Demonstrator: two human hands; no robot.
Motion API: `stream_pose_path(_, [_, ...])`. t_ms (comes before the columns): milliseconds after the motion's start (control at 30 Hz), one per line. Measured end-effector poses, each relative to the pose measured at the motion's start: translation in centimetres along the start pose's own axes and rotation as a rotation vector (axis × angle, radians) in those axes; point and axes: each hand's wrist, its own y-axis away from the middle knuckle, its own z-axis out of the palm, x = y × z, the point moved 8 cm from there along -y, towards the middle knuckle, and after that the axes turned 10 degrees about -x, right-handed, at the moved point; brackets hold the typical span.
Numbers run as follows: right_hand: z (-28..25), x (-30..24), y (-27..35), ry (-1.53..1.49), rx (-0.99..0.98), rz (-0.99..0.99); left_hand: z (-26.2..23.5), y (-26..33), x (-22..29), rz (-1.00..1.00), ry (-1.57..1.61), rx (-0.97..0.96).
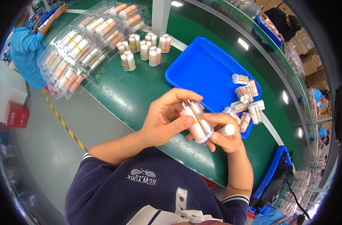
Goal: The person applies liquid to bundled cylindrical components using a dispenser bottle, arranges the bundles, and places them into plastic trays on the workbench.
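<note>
Head view shows both hands' fingers clamped on a banded bundle of tubes (196, 122) above the green worktop (129, 97): left hand (161, 122) pinches its side, right hand (223, 135) holds its lower end plus a spare white tube (227, 130). The yellow rubber band (196, 121) might slip, spilling tubes toward the blue tray (201, 71).

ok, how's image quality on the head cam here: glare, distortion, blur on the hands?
Head view: strong fisheye, the green table edge bows and the corners are black. Overhead lamps glare in patches on the table top near the blue tray. The left hand, right hand and the banded bundle of tubes are sharp; the people at the rim are small and warped.
</note>
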Motion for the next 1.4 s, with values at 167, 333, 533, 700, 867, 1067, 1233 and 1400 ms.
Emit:
stream_pose_path(167, [0.3,-0.5,-0.1,0.019,-0.068,-0.097,0.4,-0.3,-0.6,0.047,0.077,0.015])
stream_pose_path(333, [0.2,-0.5,-0.1,-0.032,-0.014,-0.142,0.3,-0.1,-0.5,0.088,0.071,0.050])
stream_pose_path(533, [0.1,-0.1,0.0,-0.094,0.019,-0.112,0.1,0.2,-0.5,0.189,0.072,0.032])
stream_pose_path(700, [-0.3,0.1,0.0,-0.078,0.022,-0.096,0.0,0.7,-1.1,0.163,0.090,0.065])
stream_pose_path(867, [-0.9,-0.4,-0.4,0.042,0.069,0.022,-0.2,0.7,-0.5,0.230,0.032,0.066])
stream_pose_path(1067, [-2.2,-0.3,0.2,-0.014,0.137,0.041,0.8,0.9,2.0,0.440,-0.381,0.001])
stream_pose_path(1233, [-2.8,-0.6,0.3,0.032,0.138,0.030,0.6,0.9,2.1,0.415,-0.485,0.042])
stream_pose_path(1400, [-2.7,-0.9,0.2,0.084,0.150,-0.003,1.3,1.2,2.2,0.567,-0.664,-0.014])
